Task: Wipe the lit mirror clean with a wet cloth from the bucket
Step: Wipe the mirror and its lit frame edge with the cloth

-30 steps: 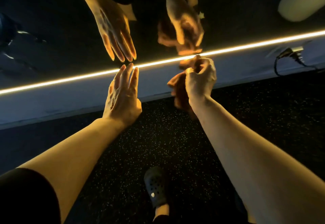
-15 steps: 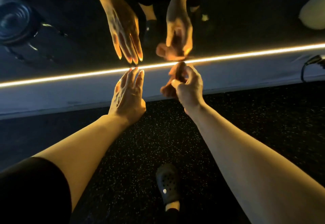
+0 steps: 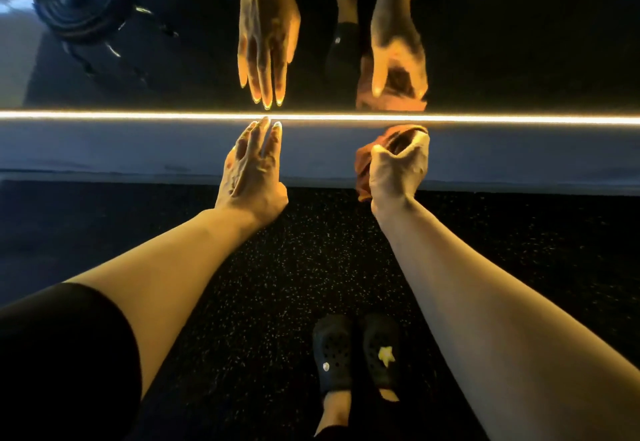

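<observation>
Your right hand point(image 3: 398, 174) is clenched around the orange cloth point(image 3: 367, 160), bunched up and pressed at the lit strip point(image 3: 138, 115) along the mirror's point(image 3: 519, 42) bottom edge. Your left hand point(image 3: 251, 174) is released, fingers straight, fingertips point(image 3: 265, 121) right at the strip; can't tell if they touch. Both hands reflect in the glass. Pale ledge point(image 3: 104, 149) sits below the strip. Your dark clogs point(image 3: 356, 350) are on the speckled floor point(image 3: 294, 267).
</observation>
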A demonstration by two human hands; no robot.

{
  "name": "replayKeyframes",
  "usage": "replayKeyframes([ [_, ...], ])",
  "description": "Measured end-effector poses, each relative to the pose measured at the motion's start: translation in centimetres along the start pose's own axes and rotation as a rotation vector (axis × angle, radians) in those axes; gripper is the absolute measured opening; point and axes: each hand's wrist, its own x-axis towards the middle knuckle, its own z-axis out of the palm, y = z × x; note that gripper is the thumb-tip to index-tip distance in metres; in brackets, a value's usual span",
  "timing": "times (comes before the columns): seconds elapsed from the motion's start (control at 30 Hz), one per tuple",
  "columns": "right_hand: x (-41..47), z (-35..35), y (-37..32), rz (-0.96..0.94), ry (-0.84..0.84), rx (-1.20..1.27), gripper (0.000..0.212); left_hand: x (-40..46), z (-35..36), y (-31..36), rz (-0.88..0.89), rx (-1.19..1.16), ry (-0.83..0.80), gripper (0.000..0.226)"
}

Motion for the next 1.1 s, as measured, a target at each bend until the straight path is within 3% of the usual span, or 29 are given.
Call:
replayKeyframes([
  [0.07, -0.6, 0.1, 0.1, -0.022, -0.17, -0.059, 0.028, 0.2, -0.4, -0.3, -0.016, 0.001, 0.006, 0.086],
  [0.1, -1.0, 0.3, 0.2, -0.058, -0.177, -0.102, 0.028, 0.3, -0.5, -0.6, -0.02, 0.004, 0.006, 0.086],
  [0.27, -1.8, 1.8, -0.6, -0.141, 0.157, -0.068, 0.042, 0.0, -1.0, -2.0, -0.032, 0.007, 0.014, 0.086],
  [0.43, -3.8, 4.6, -0.2, -0.165, -0.147, -0.209, 0.042, 0.1, -0.7, -4.0, 0.014, -0.044, 0.039, 0.085],
  [0.57, -5.5, 7.6, -0.3, -0.179, 0.138, -0.12, 0.04, -0.9, -1.6, -7.7, 0.047, -0.068, 0.043, 0.086],
  [0.73, -9.7, 12.5, -0.1, -0.203, -0.032, -0.136, 0.033, -1.9, -3.9, -13.2, 0.107, -0.04, 0.011, 0.085],
  [0.83, -10.4, 14.3, 0.1, -0.192, 0.266, -0.078, 0.03, -1.9, -5.4, -16.6, 0.115, -0.01, -0.007, 0.086],
  [0.87, -10.6, 14.9, 0.1, -0.182, 0.256, -0.075, 0.031, -1.8, -5.8, -17.5, 0.118, -0.001, -0.011, 0.086],
  [0.97, -11.8, 16.4, 0.1, -0.128, 0.006, -0.132, 0.036, -1.8, -6.6, -19.8, 0.131, -0.013, -0.013, 0.085],
  [1.03, -12.1, 16.7, 0.3, -0.074, 0.024, -0.125, 0.03, -1.9, -6.9, -21.1, 0.139, -0.021, -0.028, 0.085],
  [1.1, -12.0, 17.1, 0.3, 0.009, 0.145, -0.013, 0.016, -2.0, -7.2, -22.3, 0.138, -0.021, -0.044, 0.085],
])
